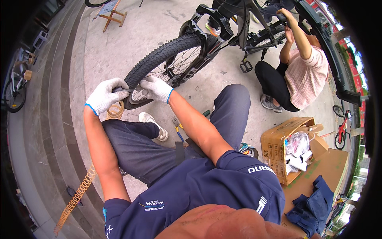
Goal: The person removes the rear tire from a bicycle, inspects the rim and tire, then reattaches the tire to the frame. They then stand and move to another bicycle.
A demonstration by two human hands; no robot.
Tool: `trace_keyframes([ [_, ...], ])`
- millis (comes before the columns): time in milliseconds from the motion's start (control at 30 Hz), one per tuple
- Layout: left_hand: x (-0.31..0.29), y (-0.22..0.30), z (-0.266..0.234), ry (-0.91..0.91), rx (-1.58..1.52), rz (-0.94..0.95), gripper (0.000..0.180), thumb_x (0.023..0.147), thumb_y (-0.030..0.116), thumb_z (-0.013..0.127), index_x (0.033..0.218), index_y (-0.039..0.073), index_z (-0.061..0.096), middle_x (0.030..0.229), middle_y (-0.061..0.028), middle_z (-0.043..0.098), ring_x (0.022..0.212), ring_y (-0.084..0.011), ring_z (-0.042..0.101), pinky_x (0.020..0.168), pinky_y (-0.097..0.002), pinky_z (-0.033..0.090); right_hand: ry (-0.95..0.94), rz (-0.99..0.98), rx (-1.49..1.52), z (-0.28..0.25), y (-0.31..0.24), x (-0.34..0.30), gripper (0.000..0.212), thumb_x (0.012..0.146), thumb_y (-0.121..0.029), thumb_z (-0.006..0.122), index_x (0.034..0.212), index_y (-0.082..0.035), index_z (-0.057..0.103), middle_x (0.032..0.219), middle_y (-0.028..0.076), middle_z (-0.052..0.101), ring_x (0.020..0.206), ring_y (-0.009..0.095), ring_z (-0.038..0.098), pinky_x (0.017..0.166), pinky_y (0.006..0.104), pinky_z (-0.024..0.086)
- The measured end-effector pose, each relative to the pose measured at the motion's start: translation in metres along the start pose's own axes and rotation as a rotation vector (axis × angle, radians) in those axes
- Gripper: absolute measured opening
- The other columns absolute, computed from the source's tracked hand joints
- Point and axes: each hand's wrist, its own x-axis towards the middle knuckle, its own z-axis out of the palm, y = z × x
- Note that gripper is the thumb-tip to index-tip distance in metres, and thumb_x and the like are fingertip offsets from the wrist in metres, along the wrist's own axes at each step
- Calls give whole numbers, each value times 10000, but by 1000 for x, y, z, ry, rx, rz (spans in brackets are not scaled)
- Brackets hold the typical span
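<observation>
My left hand, in a white knit glove with a blue cuff, closes around a small dark tool whose tip points at the wheel; its exact kind is not clear. Beside it my right hand, gloved the same way, has its fingers pinched together at the rim of the bicycle's front wheel. What those fingers grip is too small to name. The knobby black tyre stands between my hands and runs up to the black fork. A loop of orange coiled hose hangs just below my left hand.
Pliers lie on the ground between my legs. At right a person squats by the bicycle's rear. Nearby stand an open cardboard box with plastic bags and dark cloth on cardboard. Stone steps and more hose are at left.
</observation>
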Motion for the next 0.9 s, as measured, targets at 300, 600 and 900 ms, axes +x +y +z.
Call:
trace_keyframes([
  [300,0,7,1,43,90,28,204,906,55,810,1101,7,768,932,-26,733,884,-112,654,836,-307,554,59,20,-22,4,-3,-6,360,1137,-336,646,1349,-45,653,1066,58,730,715,58,601,550,207,476],
  [600,-2,11,1,39,27,5,207,902,52,821,1094,3,764,911,-16,724,853,-104,634,809,-307,551,23,26,75,1,0,-4,406,1134,-337,665,1417,-53,604,1096,47,728,733,61,620,560,203,496],
  [900,-4,12,2,69,54,8,212,885,49,833,1082,3,769,902,-22,728,848,-101,635,791,-307,549,-64,-87,243,-4,9,-6,398,1131,-301,682,1418,-41,593,1118,39,723,755,54,624,585,212,535],
])
